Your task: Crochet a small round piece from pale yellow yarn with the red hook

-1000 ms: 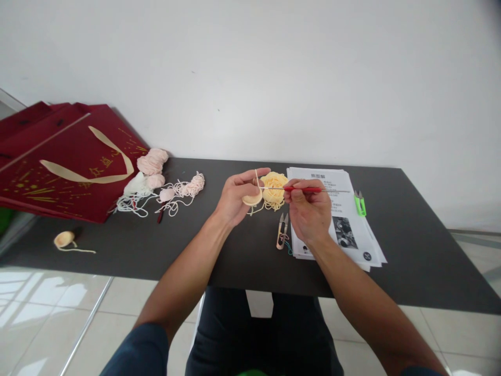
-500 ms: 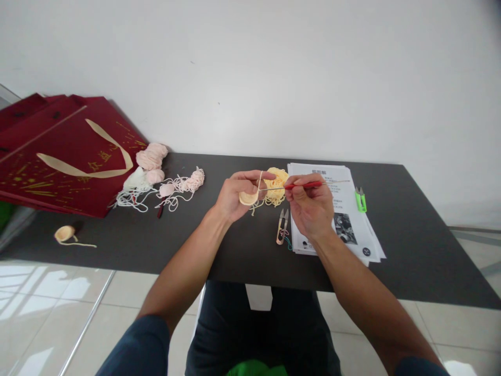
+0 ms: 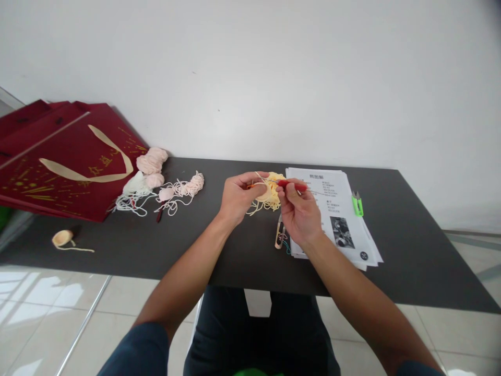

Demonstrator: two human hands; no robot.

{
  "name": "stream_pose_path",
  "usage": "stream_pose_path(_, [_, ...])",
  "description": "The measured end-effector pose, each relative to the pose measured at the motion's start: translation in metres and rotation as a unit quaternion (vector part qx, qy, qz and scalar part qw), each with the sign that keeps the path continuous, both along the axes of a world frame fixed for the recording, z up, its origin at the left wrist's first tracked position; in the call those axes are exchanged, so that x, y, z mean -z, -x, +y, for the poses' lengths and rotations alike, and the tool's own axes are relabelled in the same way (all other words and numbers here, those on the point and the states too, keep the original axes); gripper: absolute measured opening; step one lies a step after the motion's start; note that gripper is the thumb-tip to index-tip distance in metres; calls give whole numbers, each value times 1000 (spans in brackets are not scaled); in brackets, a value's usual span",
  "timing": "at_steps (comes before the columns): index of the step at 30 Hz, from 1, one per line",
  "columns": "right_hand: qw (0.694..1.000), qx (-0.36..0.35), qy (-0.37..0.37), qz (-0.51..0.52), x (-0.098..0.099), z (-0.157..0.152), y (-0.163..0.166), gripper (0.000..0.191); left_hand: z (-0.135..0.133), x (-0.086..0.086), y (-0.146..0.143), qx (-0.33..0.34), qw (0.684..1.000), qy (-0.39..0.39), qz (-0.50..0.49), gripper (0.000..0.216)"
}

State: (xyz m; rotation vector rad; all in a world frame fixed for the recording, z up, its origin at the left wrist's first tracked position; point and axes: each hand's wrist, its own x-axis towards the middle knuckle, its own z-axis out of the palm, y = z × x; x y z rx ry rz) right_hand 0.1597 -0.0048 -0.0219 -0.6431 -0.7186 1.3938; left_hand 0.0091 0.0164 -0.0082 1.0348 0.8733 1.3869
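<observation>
Above a dark surface (image 3: 391, 235), the left hand (image 3: 236, 197) pinches a cream piece (image 3: 264, 195) before yellow yarn (image 3: 273, 202); the right hand (image 3: 300, 214) closes around a red-handled hook (image 3: 293, 185). A stitch appears underway, next calling for steady tension.

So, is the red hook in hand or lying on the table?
The hook is in hand: the right hand grips its red handle.

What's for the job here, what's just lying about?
In use:
red-handled metal hook, right hand
rounded cream yarn piece, left hand
yellow yarn tangle, likely

Lying about:
dark red paper bags
pale pink yarn
cream yarn cup
green-handled metal snips
beige-handled metal snips
white printed sheets, likely
</observation>
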Motion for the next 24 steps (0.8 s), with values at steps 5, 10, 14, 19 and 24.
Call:
stream_pose_path(5, [999,34,13,-40,1,-5,9,14,-3,-2,-4,-34,999,-2,16,64])
stream_pose_path(10, [998,48,4,-32,3,-5,10,15,-5,-2,-6,-32,999,-10,15,67])
stream_pose_path(14, [997,56,-16,-54,3,-5,10,15,-7,-2,-7,-33,999,-7,17,63])
stream_pose_path(19, [994,77,-31,-69,0,-6,10,18,-7,-2,-8,-47,999,-14,19,58])
stream_pose_path(24, [991,97,-64,-68,-3,-5,8,17,-6,-2,-7,-65,998,-16,2,54])
